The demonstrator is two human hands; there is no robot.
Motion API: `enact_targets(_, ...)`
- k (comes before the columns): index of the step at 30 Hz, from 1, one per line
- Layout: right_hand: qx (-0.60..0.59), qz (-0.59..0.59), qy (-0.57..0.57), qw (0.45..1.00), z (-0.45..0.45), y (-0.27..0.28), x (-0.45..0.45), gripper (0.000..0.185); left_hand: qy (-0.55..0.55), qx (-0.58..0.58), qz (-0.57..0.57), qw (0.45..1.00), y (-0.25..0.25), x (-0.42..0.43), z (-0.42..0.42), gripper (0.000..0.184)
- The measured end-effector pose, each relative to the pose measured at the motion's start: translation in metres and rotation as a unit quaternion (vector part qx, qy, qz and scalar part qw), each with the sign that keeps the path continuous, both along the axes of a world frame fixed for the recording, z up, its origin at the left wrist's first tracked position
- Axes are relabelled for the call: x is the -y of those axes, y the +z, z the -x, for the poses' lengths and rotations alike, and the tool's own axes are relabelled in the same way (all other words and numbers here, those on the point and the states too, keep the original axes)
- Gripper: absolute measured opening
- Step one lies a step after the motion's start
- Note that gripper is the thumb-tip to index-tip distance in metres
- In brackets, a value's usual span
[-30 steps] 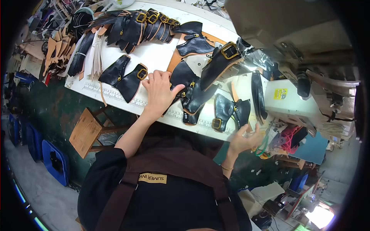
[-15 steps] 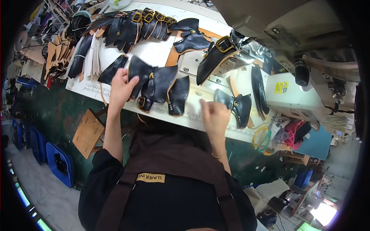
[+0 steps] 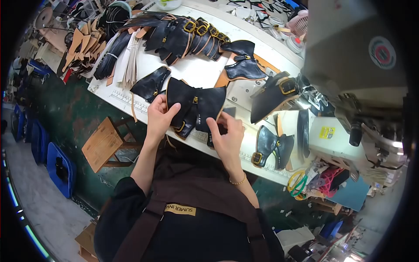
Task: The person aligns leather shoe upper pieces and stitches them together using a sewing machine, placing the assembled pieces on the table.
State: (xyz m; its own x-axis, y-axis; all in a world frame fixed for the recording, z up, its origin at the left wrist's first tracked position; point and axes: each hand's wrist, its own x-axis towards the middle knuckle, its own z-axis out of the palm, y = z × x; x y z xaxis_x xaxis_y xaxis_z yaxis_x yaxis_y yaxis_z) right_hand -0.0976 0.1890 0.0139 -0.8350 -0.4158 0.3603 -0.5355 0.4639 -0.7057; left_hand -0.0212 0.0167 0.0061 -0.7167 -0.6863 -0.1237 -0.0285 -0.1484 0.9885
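Note:
A black leather shoe upper with a small gold zip pull and a dangling gold-buckled strap is held between my two hands at the table's front edge. My left hand pinches its left side, thumb on top. My right hand grips its lower right edge, with fingers behind the leather and partly hidden. Another black upper piece lies just beyond my left hand. To the right of my right hand rests a buckled black upper on the table.
Several buckled uppers are stacked along the back of the white table. A sewing machine stands at the right, with a buckled upper at its arm. A wooden stool is on the floor at left.
My right hand has moved left from over the table and now grips the upper's right side. The view has shifted, and the smaller piece beside the held upper is now mostly hidden.

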Motion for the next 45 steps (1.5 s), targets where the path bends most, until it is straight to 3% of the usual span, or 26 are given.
enact_targets(2, 0.140, 0.075, 0.021, 0.987, 0.001, 0.000, 0.003, 0.022, 0.017, -0.042, -0.033, 0.998, 0.010, -0.006, -0.003, 0.018)
enact_targets(5, 0.320, 0.195, 0.052, 0.926, 0.004, 0.006, 0.005, 0.014, 0.038, -0.088, -0.069, 0.993, 0.021, -0.008, -0.010, 0.012)
enact_targets(7, 0.364, 0.239, 0.059, 0.898, 0.000, 0.023, -0.003, 0.010, -0.060, -0.090, -0.081, 0.991, 0.022, -0.001, -0.023, 0.009)
enact_targets(9, 0.316, 0.222, 0.030, 0.922, -0.003, 0.042, -0.028, 0.010, -0.160, -0.090, -0.092, 0.979, 0.023, 0.005, -0.030, 0.006)
enact_targets(10, 0.289, 0.201, -0.004, 0.936, -0.004, 0.050, -0.046, 0.009, -0.160, -0.090, -0.094, 0.978, 0.027, 0.006, -0.030, 0.006)
enact_targets(14, 0.251, 0.117, -0.119, 0.953, 0.010, 0.032, -0.130, 0.009, -0.113, 0.027, 0.100, 0.988, 0.043, 0.014, -0.017, 0.006)
enact_targets(16, 0.187, 0.053, -0.145, 0.970, 0.009, 0.016, -0.138, 0.009, -0.186, -0.038, 0.311, 0.931, 0.044, 0.007, 0.007, 0.015)
enact_targets(17, 0.119, -0.007, -0.164, 0.979, 0.010, 0.011, -0.141, 0.010, -0.188, -0.041, 0.310, 0.931, 0.040, 0.001, 0.020, 0.015)
enact_targets(19, -0.015, -0.126, -0.195, 0.973, 0.011, 0.006, -0.143, 0.012, -0.237, -0.034, 0.556, 0.796, 0.025, -0.013, 0.041, 0.025)
enact_targets(25, -0.126, -0.123, -0.240, 0.955, 0.012, 0.006, -0.131, 0.016, -0.245, 0.095, 0.630, 0.731, 0.010, -0.038, 0.057, 0.032)
enact_targets(29, -0.081, -0.095, -0.216, 0.968, 0.014, 0.012, -0.123, 0.016, -0.394, 0.060, 0.468, 0.789, 0.020, -0.031, 0.060, 0.026)
enact_targets(31, -0.079, -0.089, -0.216, 0.969, 0.014, 0.011, -0.125, 0.016, -0.372, -0.046, 0.347, 0.860, 0.025, -0.021, 0.057, 0.020)
enact_targets(32, -0.076, -0.082, -0.216, 0.970, 0.014, 0.011, -0.127, 0.016, -0.370, -0.046, 0.348, 0.860, 0.031, -0.013, 0.055, 0.020)
enact_targets(34, -0.071, -0.070, -0.215, 0.972, 0.015, 0.010, -0.128, 0.016, -0.329, -0.050, 0.199, 0.922, 0.045, 0.005, 0.054, 0.015)
enact_targets(36, -0.059, -0.064, -0.188, 0.978, 0.016, 0.011, -0.125, 0.015, -0.234, -0.025, 0.011, 0.972, 0.049, 0.017, 0.052, 0.015)
enact_targets(37, -0.045, -0.058, -0.162, 0.984, 0.015, 0.012, -0.120, 0.013, -0.188, 0.002, 0.061, 0.980, 0.052, 0.029, 0.047, 0.014)
enact_targets(39, -0.019, -0.044, -0.108, 0.993, 0.014, 0.015, -0.108, 0.010, -0.032, -0.024, -0.018, 0.999, 0.054, 0.042, 0.040, 0.016)
enact_targets(41, -0.071, -0.048, 0.008, 0.996, 0.014, 0.029, -0.071, 0.011, 0.125, -0.170, -0.112, 0.971, 0.080, 0.045, 0.031, 0.019)
enact_targets(42, -0.087, -0.022, 0.093, 0.992, 0.018, 0.034, -0.052, 0.015, 0.127, -0.169, -0.109, 0.971, 0.086, 0.048, 0.024, 0.019)
enact_targets(44, -0.080, -0.041, 0.163, 0.983, 0.028, 0.039, -0.017, 0.019, 0.215, -0.253, -0.180, 0.926, 0.089, 0.065, 0.002, 0.017)
enact_targets(45, -0.130, 0.002, 0.189, 0.973, 0.045, 0.028, 0.001, 0.021, 0.219, -0.254, -0.177, 0.925, 0.079, 0.073, -0.006, 0.017)
